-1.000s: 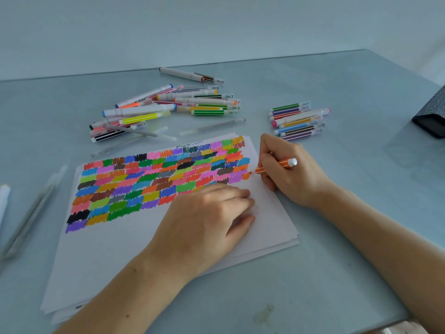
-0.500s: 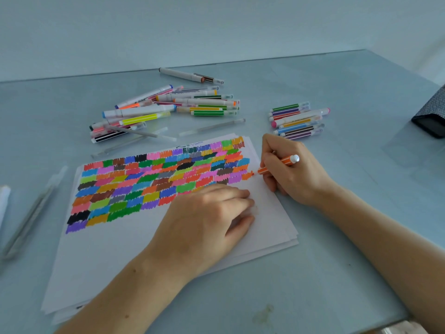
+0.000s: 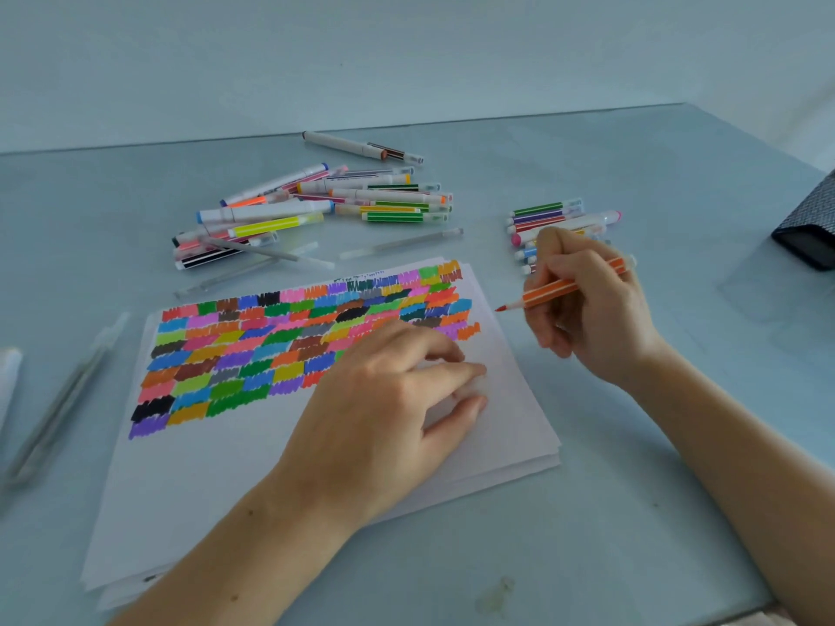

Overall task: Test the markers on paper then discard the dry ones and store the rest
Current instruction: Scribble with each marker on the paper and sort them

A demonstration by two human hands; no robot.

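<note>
A slim orange-and-white striped marker point(image 3: 565, 289) is pinched in the right hand point(image 3: 592, 305), its pointed tip raised just beside the paper point(image 3: 217, 481). The flat white sheets, covered with scribbled colour blocks, are pressed by the left hand point(image 3: 384, 408) with relaxed fingers on the smooth pale-blue table point(image 3: 632, 512).

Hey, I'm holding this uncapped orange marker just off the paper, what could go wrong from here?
1. The orange striped marker in your right hand has its tip bare, just past the white paper stack's edge; it might mark the pale blue table or dry out.
2. The small marker group lies right behind that hand, so a backward move may scatter it.
3. Your left hand rests on the coloured swatches; fresh ink could smear.
</note>
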